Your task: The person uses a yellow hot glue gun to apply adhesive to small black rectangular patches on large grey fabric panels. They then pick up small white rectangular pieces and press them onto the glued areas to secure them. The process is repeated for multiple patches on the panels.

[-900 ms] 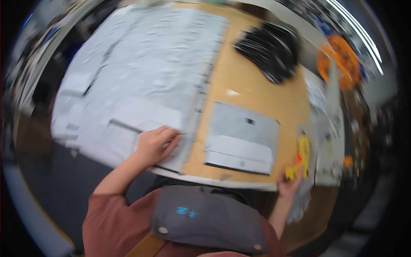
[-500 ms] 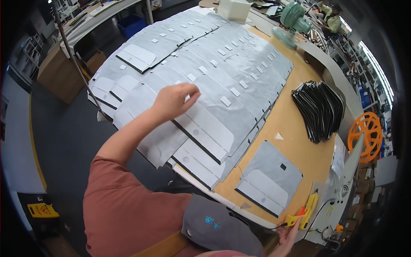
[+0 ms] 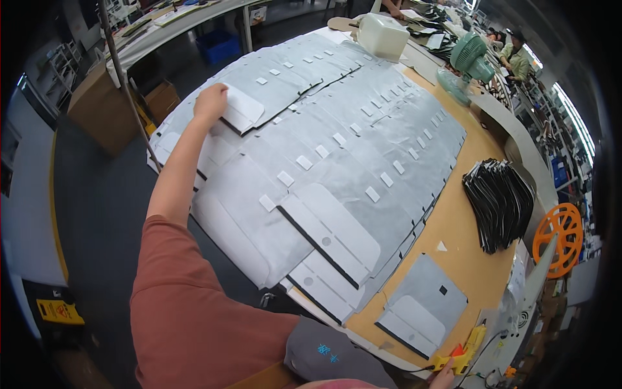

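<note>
Grey fabric sheets are laid over the left and middle of a tan tabletop, one overlapping another along dark seams. Their surface is pale, slightly rumpled and faintly creased, and small black tabs are spaced along the right edge. On the near part a rounded white panel is seen, bordered along its lower left side by a straight black strip and marked with a faint grey disc; a similar panel is partly covered beneath it.

To the right, a smaller grey piece is laid apart on the bare board, its lower part faced in white and likewise edged in black. Beyond it, dark layered pieces are heaped in a fanned stack. A green fan is stood near the far edge, with a whitish container to its left.

At the far left, another white panel is touched at its upper left corner by the left hand; the fingers are bent and drawn together, but whether the edge is pinched cannot be told. A yellow glue gun is met at its handle by the right hand, whose fingers are too hidden for their grip to be told. Small white rectangles are set in rows across the sheets.
</note>
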A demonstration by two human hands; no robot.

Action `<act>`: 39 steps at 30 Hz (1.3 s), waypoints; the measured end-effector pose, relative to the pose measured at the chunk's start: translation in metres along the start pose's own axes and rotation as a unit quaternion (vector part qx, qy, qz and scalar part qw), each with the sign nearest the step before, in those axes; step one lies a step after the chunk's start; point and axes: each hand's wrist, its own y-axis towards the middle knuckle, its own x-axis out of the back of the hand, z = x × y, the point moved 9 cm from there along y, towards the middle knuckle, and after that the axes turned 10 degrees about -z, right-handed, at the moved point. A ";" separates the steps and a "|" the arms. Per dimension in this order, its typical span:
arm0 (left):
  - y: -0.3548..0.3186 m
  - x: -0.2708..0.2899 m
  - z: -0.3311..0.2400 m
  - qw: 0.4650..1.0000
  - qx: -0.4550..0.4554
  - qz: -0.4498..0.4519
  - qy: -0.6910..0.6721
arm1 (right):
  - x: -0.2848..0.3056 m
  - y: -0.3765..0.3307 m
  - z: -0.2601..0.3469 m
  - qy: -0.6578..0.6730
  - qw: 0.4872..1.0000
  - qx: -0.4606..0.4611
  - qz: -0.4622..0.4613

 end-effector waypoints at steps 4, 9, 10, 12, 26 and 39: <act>0.039 -0.027 -0.001 0.999 0.021 0.038 0.023 | 0.000 0.001 -0.004 0.018 0.996 -0.079 0.023; 0.063 -0.081 -0.095 0.990 -0.125 0.064 -0.003 | -0.010 0.002 -0.011 -0.040 0.992 -0.089 0.075; 0.066 -0.092 -0.111 0.989 -0.127 0.073 0.002 | -0.007 0.001 -0.009 -0.042 0.992 -0.093 0.072; 0.072 -0.108 -0.136 0.988 -0.128 0.090 0.013 | -0.003 -0.001 -0.006 -0.041 0.992 -0.098 0.065; 0.095 -0.158 -0.143 0.955 -0.237 0.170 0.051 | 0.015 -0.006 0.016 -0.020 0.991 -0.128 0.034; 0.088 -0.154 -0.148 0.947 -0.278 0.143 0.071 | 0.019 -0.009 0.018 -0.023 0.989 -0.143 0.036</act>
